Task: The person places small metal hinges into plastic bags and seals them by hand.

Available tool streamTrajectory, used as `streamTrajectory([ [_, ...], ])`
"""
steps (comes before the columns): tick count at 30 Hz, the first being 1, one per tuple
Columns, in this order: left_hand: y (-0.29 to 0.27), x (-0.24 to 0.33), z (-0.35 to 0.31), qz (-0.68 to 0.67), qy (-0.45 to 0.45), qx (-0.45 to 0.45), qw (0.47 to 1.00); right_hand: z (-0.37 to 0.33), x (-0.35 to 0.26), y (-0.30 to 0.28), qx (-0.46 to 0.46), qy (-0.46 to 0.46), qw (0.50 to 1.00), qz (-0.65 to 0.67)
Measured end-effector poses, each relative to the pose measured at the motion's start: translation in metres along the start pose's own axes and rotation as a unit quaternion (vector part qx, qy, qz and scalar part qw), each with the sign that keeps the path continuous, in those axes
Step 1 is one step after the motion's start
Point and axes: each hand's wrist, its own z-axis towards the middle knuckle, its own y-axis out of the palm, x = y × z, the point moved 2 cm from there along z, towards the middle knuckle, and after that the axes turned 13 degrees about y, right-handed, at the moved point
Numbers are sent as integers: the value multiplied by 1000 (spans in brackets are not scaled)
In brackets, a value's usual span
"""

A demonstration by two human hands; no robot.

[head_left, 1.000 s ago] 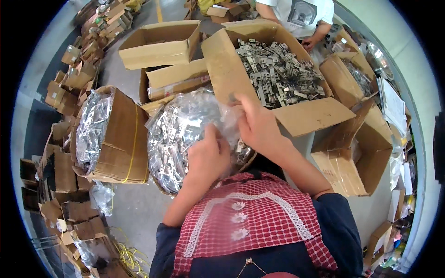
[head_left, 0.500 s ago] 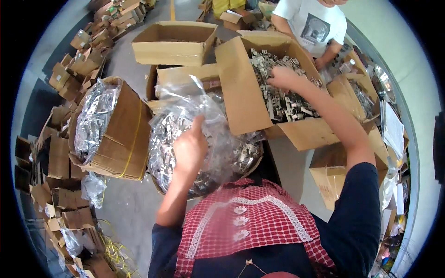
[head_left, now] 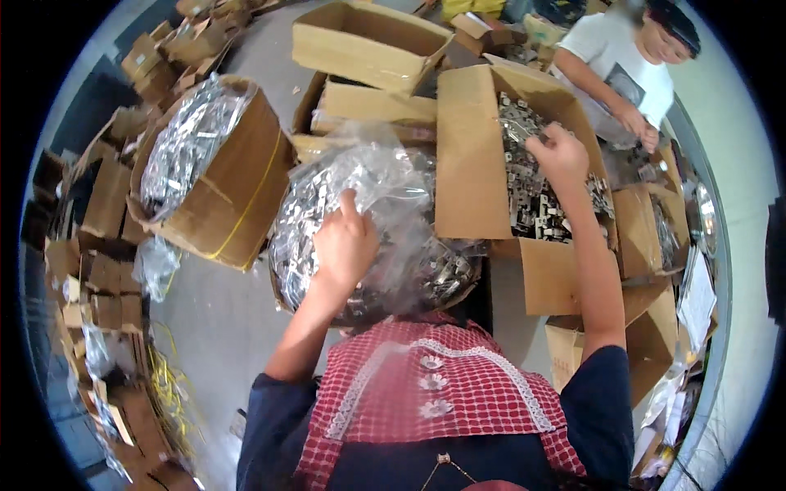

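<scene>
My left hand [head_left: 347, 250] is closed, its index finger raised, against a clear plastic bag [head_left: 381, 168] and seems to grip it. The bag lies over a round heap of shiny metal parts [head_left: 299, 237] in a container at my front. My right hand [head_left: 563, 159] is over an open cardboard box [head_left: 471, 164] filled with loose small metal fittings [head_left: 528, 200] that look like hinges. Its thumb and fingers are bent together near the pile; whatever may be between them is too small to make out.
Left stands a tilted carton [head_left: 237, 188] of bagged metal parts. An open carton [head_left: 360, 69] sits at the back, with smaller boxes [head_left: 647, 229] to the right. Another person [head_left: 626, 78] works at the far right. Stacked cardboard [head_left: 106, 278] lines the left side.
The view has shifted, so the boxes sit farther right. My right hand is drawn back a little over the fittings, its fingers more bent. My left hand stays at the bag.
</scene>
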Motion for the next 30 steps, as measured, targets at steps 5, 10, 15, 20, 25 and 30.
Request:
streamTrajectory([
  [5,18,-4,7,-58,-24,15,998,-72,-40,-12,-266,-38,934,236],
  [10,18,14,10,-70,-19,28,997,-107,-76,-4,-288,-101,946,108],
  [15,31,33,0,-112,-6,50,992,-119,-81,19,-124,-223,967,19],
  [20,43,51,-6,-153,4,11,988,-156,-84,73,-112,-322,940,-19],
  [25,37,20,-24,-158,-66,0,985,-151,-81,85,-174,-356,914,87],
  [30,24,11,-33,-186,-22,99,977,-149,-93,89,-113,-489,865,8],
])
